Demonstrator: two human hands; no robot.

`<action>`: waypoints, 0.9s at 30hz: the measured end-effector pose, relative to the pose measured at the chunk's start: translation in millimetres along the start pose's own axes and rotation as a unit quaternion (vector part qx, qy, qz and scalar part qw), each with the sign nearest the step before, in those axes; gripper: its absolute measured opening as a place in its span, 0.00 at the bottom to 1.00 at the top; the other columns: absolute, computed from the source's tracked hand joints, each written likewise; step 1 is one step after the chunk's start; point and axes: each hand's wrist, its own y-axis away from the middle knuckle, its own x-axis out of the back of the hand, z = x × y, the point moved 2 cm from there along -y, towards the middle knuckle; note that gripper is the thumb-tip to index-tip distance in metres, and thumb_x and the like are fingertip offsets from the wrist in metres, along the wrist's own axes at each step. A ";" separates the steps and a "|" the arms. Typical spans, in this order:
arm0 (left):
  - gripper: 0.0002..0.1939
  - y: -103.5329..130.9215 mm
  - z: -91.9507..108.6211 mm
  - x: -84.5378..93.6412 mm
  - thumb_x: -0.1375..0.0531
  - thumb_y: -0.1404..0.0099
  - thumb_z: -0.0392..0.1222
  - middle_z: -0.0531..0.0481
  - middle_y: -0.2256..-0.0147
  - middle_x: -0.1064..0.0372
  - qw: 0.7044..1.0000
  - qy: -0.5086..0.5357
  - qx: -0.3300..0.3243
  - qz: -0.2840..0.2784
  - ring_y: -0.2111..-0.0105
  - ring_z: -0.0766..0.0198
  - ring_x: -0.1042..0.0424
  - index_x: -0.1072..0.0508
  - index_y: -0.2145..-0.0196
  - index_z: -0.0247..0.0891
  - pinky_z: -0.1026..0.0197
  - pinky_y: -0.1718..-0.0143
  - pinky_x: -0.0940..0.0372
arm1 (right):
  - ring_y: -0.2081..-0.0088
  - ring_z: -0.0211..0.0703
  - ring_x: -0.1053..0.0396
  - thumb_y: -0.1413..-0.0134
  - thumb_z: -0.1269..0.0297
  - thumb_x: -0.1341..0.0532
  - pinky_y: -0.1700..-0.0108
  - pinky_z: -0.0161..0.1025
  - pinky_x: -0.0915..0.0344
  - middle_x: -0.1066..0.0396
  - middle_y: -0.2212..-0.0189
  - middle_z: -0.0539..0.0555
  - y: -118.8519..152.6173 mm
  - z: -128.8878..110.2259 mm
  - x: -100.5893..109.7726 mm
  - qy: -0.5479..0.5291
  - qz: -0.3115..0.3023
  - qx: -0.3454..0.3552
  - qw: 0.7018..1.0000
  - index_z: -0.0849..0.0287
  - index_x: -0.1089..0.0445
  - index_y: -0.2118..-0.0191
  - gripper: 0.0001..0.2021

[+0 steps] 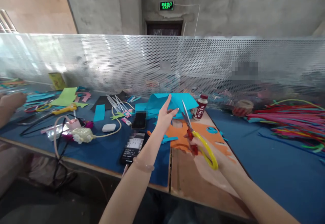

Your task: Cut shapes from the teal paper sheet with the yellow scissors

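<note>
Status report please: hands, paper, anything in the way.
Left hand holding blue paper up. Right hand gripping scissors, blades open beside the paper. Bottle stands close behind.

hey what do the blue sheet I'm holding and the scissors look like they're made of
The blue sheet, held by the left hand, looks like matte craft paper or thin card: flat colour, crisp folded edges. The scissors in the right hand seem to have shiny metal blades with glossy plastic handles, yellow and red.
</note>
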 end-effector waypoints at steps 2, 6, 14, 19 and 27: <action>0.40 2.8 2.8 -4.0 0.37 0.41 0.40 0.52 0.65 0.27 0.999 -0.019 0.003 -0.032 0.75 0.72 0.39 0.48 0.34 0.49 0.65 0.67 0.37 | 0.74 0.38 0.40 0.56 0.55 0.37 0.72 0.38 0.41 0.37 0.75 0.49 2.3 3.8 0.4 -0.014 0.001 0.004 1.000 0.56 0.37 0.67 0.14; 0.38 7.5 8.9 -11.1 0.39 0.39 0.42 0.58 0.81 0.41 0.996 -0.060 0.004 -0.068 0.79 0.70 0.48 0.48 0.34 0.47 0.65 0.73 0.43 | 0.76 0.37 0.41 0.54 0.55 0.38 0.72 0.38 0.42 0.39 0.75 0.48 8.5 13.2 -3.4 -0.031 0.020 0.003 0.999 0.55 0.37 0.67 0.11; 0.36 13.6 21.2 -16.6 0.41 0.37 0.42 0.57 0.80 0.43 0.987 -0.124 -0.021 -0.102 0.78 0.70 0.52 0.48 0.34 0.45 0.65 0.76 0.49 | 0.75 0.40 0.40 0.55 0.56 0.36 0.70 0.40 0.40 0.38 0.75 0.49 8.3 14.2 -0.5 -0.047 0.037 -0.006 0.998 0.53 0.35 0.63 0.13; 0.38 15.9 25.2 -19.9 0.41 0.37 0.41 0.59 0.81 0.46 0.986 -0.131 -0.018 -0.101 0.78 0.70 0.53 0.51 0.33 0.41 0.66 0.76 0.51 | 0.75 0.36 0.43 0.53 0.58 0.37 0.71 0.37 0.41 0.40 0.75 0.47 14.1 5.7 -8.2 -0.116 0.025 -0.004 0.993 0.53 0.37 0.63 0.11; 0.38 17.6 23.3 -21.8 0.41 0.36 0.40 0.61 0.82 0.53 0.987 -0.109 -0.018 -0.114 0.78 0.69 0.57 0.53 0.33 0.41 0.65 0.76 0.53 | 0.77 0.34 0.46 0.55 0.59 0.37 0.74 0.37 0.45 0.42 0.77 0.45 17.2 -12.6 -20.0 -0.119 0.044 -0.021 0.992 0.54 0.36 0.65 0.11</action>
